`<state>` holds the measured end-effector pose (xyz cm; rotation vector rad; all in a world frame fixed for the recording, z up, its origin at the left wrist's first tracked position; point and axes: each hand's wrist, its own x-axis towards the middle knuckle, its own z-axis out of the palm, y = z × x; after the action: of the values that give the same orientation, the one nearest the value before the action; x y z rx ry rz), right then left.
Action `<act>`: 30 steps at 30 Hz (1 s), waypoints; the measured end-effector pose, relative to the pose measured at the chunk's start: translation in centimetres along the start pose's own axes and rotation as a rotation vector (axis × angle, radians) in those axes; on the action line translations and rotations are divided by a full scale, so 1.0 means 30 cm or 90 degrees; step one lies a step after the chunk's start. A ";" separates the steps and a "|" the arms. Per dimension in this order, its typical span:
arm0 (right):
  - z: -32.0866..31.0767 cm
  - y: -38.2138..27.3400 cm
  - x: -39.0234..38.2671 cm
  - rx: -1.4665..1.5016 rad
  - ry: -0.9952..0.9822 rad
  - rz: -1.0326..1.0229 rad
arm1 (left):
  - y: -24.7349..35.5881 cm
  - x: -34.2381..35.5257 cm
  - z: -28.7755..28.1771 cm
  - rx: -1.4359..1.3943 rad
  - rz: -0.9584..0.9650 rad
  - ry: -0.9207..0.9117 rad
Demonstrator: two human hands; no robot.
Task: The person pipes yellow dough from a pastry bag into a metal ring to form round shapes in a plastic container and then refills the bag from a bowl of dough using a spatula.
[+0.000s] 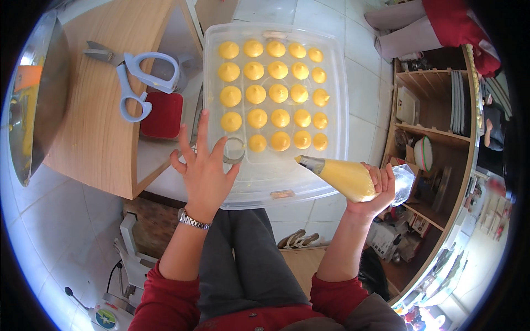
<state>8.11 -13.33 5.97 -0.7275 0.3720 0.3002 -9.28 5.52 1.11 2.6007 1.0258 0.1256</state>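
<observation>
Passage between ring (233, 160) and piping bag (349, 179) — yellow mounds (280, 141) block far side.

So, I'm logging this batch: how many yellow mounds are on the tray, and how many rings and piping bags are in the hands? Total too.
Mounds: 24
Ring: 1
Piping bag: 1
Total: 26

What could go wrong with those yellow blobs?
The ring in the left hand sits close to the yellow mound just beyond it, so a small nudge might smear it.

The right hand grips the full piping bag with its tip over the clear plastic tray; an accidental squeeze could leave a messy drip.

The scissors' handles seem to stick out past the table edge, so a bump might knock the scissors down.
</observation>
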 end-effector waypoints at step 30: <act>0.208 0.373 -0.210 -0.489 -0.632 -0.272 | -0.035 -0.195 -0.096 -0.471 -0.062 0.128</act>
<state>-0.49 -1.94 6.39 -1.2688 -0.8845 0.3595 -14.86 3.07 3.68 1.8867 0.9348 0.6231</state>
